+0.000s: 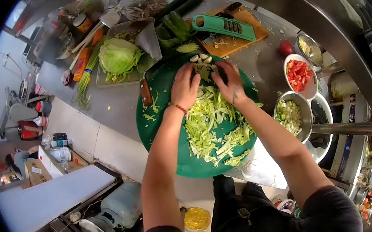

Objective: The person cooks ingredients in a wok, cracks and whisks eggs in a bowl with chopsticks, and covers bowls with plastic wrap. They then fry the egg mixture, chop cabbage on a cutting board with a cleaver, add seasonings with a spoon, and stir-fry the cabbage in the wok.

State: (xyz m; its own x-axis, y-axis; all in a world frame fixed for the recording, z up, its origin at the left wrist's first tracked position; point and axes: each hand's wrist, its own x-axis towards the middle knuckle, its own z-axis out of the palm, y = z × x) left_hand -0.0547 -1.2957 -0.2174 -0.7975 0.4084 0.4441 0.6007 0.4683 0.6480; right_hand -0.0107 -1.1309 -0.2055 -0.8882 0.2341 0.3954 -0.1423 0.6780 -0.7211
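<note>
Shredded green cabbage is spread over a round green cutting board. My left hand rests at the top of the board, at the upper left edge of the shreds. Opposite it, my right hand lies at their upper right edge. Both hands have their fingers apart, and between them are small greenish pieces. Garlic cloves sit just beyond my fingertips. A cleaver with a wooden handle lies at the board's left side, its blade partly over a tray.
A cabbage sits in a clear tray at the upper left. Green peppers and a green grater on a wooden board are behind. Bowls of chopped red pieces and pale green pieces stand right, near a metal rail.
</note>
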